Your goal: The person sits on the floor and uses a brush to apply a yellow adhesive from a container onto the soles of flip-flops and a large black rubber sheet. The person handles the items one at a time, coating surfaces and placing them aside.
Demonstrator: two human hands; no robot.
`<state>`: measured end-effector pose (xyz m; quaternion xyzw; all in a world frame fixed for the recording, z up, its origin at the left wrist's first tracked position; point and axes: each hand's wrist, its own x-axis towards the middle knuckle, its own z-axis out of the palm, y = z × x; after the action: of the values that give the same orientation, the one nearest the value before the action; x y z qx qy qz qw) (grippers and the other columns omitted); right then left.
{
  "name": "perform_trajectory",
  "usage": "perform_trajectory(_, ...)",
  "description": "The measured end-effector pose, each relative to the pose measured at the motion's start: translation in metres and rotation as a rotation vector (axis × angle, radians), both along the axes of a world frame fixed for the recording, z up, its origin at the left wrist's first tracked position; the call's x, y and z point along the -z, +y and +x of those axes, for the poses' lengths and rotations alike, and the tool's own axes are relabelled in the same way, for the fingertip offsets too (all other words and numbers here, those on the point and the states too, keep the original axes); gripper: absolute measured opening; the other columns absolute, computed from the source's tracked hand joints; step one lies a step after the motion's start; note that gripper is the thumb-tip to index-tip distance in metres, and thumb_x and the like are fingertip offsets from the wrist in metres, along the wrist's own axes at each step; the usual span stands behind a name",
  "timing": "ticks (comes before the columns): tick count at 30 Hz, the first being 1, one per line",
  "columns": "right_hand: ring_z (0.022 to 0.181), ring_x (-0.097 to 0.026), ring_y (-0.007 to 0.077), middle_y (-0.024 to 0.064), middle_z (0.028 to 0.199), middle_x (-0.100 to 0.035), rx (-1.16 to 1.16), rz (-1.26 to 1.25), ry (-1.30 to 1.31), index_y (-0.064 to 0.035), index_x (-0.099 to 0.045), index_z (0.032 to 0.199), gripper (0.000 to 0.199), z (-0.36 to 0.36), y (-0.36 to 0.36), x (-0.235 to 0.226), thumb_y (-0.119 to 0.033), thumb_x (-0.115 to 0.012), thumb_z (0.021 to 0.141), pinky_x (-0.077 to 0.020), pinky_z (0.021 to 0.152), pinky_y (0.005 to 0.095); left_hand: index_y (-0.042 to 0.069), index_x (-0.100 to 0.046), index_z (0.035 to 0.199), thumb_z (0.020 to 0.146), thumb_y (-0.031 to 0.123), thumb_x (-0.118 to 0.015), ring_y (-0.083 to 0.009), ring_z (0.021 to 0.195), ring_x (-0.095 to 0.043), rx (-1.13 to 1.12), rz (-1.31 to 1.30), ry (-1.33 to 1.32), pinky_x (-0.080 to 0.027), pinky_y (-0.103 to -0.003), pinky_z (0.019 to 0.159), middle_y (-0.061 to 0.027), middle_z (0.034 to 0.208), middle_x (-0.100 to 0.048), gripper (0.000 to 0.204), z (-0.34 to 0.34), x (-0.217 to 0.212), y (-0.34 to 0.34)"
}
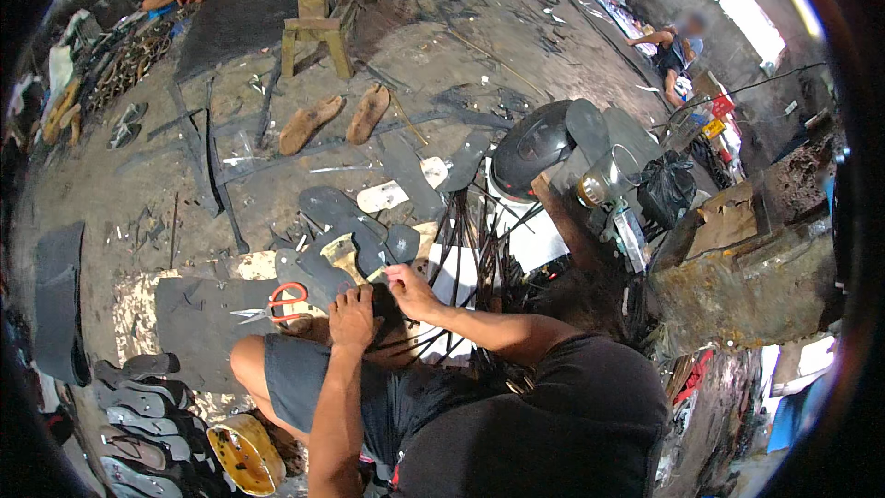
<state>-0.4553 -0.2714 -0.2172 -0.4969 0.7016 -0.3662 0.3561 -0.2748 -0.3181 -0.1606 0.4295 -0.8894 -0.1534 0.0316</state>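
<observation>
My right hand is closed in a pinch around something small with a pale tip; its kind is too small to make out. Right beside it, my left hand has its fingers bent down over dark material at my knees, and what lies under them is hidden. Just beyond both hands is a yellowish piece with flared ends, resting on dark sole-shaped sheets. Orange-handled scissors lie partly spread on a dark mat to the left.
Thin black strips lie in a bundle at right, near a black helmet and a glass jar. Sandals and a yellow bucket stand at lower left. Beyond are brown shoe-shaped forms, a wooden stool and two seated people.
</observation>
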Motion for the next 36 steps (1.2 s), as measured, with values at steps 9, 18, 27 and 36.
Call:
perform_trajectory(9, 0.116, -0.065, 0.0333, 0.0201, 0.123, -0.066, -0.081, 0.052, -0.099, -0.0027, -0.036, 0.142, 0.038, -0.008, 0.022, -0.013, -0.014, -0.046, 0.106, -0.0513, 0.094, 0.0422, 0.022, -0.064, 0.130, 0.072, 0.032, -0.087, -0.0383, 0.123, -0.052, -0.021, 0.067, 0.032, -0.053, -0.051, 0.096, -0.0078, 0.135, -0.049, 0.063, -0.005, 0.035, -0.017)
perform_trajectory(18, 0.116, -0.063, 0.0323, 0.0225, 0.121, -0.060, -0.119, -0.200, 0.072, -0.0001, -0.040, 0.131, 0.028, -0.007, 0.045, 0.007, -0.003, -0.046, 0.103, -0.0521, 0.097, 0.0411, 0.019, -0.056, 0.138, 0.062, 0.033, -0.093, -0.0396, 0.124, -0.053, 0.010, 0.045, -0.044, -0.055, -0.049, 0.095, -0.0118, 0.149, -0.044, 0.086, -0.015, 0.012, -0.010)
perform_trajectory(27, 0.135, -0.047, 0.0458, 0.0294, 0.148, -0.044, -0.265, -0.038, 0.205, 0.0004, -0.039, 0.137, 0.039, -0.001, 0.061, -0.017, -0.004, -0.049, 0.100, -0.0392, 0.113, 0.0498, 0.016, -0.052, 0.145, 0.071, 0.027, -0.087, -0.0425, 0.128, -0.052, 0.043, 0.116, -0.094, -0.053, -0.048, 0.103, -0.0170, 0.157, -0.036, 0.083, -0.008, 0.000, -0.007)
perform_trajectory(36, 0.125, -0.050, 0.0446, 0.0256, 0.147, -0.047, -0.350, -0.095, 0.473, 0.0025, -0.024, 0.156, 0.067, -0.021, 0.026, -0.007, -0.001, -0.051, 0.095, -0.0348, 0.112, 0.0490, 0.003, -0.054, 0.141, 0.088, 0.022, -0.064, -0.0470, 0.136, -0.048, 0.011, 0.158, 0.116, -0.042, -0.052, 0.113, -0.0252, 0.163, -0.025, 0.057, -0.007, 0.024, -0.004)
